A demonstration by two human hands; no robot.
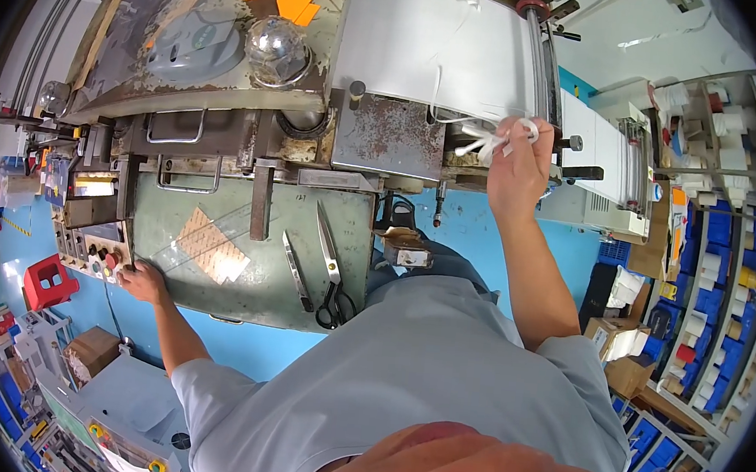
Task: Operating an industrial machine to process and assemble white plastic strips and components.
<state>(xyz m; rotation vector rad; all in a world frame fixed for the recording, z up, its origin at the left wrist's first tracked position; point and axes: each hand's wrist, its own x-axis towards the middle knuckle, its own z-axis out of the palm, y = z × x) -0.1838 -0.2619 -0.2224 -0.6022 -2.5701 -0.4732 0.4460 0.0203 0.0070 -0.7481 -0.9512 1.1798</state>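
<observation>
At the near right corner of a broad white sheet [431,38]: right hand [522,157], thumb and fingers pinching a loose bundle of narrow white strip [483,144], one tail trailing left toward the sheet. At the worktop's far left: left hand [144,282], beside a control panel [89,245] with push buttons; finger closure cannot be told. Between the hands: green worktop [348,215], bearing black-handled scissors [332,271], utility knife [298,270] just left of them, patterned brown paper [211,244]. Beyond: rust-speckled metal plate [389,135], clear dome [275,45], orange cut pieces [298,0]
</observation>
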